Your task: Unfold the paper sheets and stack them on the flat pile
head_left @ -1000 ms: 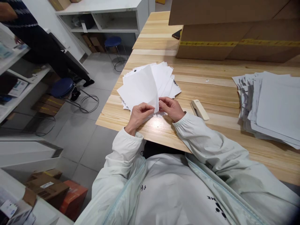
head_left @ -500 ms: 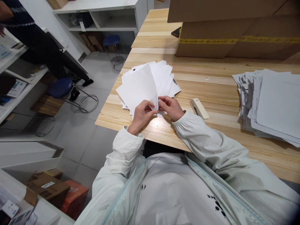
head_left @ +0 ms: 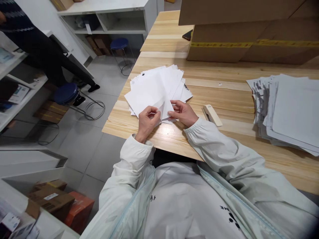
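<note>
I see my left hand (head_left: 146,120) pinching the near corner of the top sheet (head_left: 152,91) on a fanned pile of white papers (head_left: 171,79) at the wooden table's (head_left: 224,99) near edge. My right hand (head_left: 183,113) grips the sheet's corner opposite. A cream stapler (head_left: 211,115) lies just right of it.

Pale wooden tabletop (head_left: 224,96) under bright, even light. Grey tiled floor (head_left: 82,146) to the left, with two blue round stools (head_left: 65,93) on metal frames. White shelving unit (head_left: 112,16) against the far wall; more white shelves (head_left: 15,83) at the left edge. Brown cardboard boxes (head_left: 52,199) on the floor, near left.
</note>
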The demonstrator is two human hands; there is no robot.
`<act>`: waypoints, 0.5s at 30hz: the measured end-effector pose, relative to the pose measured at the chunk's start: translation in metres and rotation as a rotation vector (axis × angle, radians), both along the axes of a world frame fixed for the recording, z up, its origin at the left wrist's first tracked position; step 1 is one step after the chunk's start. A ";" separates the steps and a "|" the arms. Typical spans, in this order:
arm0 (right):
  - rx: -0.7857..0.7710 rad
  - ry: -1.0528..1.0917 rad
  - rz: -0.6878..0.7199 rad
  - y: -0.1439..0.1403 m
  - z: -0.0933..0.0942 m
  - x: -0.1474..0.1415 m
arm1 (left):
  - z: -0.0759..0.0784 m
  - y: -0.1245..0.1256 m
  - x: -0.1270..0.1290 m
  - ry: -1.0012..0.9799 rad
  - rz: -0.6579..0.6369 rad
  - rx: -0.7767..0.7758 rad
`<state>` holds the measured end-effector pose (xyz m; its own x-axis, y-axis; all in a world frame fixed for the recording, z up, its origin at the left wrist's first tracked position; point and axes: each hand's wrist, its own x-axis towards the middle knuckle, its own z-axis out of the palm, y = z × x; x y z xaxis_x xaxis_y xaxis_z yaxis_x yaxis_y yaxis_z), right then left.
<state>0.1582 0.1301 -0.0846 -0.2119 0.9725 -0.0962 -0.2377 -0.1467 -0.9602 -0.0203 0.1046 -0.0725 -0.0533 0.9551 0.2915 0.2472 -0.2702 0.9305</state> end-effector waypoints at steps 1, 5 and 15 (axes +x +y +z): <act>0.004 -0.007 -0.017 0.001 0.000 0.001 | 0.006 -0.002 -0.003 -0.010 0.056 0.047; 0.084 -0.074 -0.177 0.012 -0.001 0.005 | 0.046 -0.021 -0.019 0.115 0.222 0.395; 0.202 -0.359 -0.175 -0.041 0.055 0.045 | 0.060 -0.088 0.022 0.826 -0.150 0.785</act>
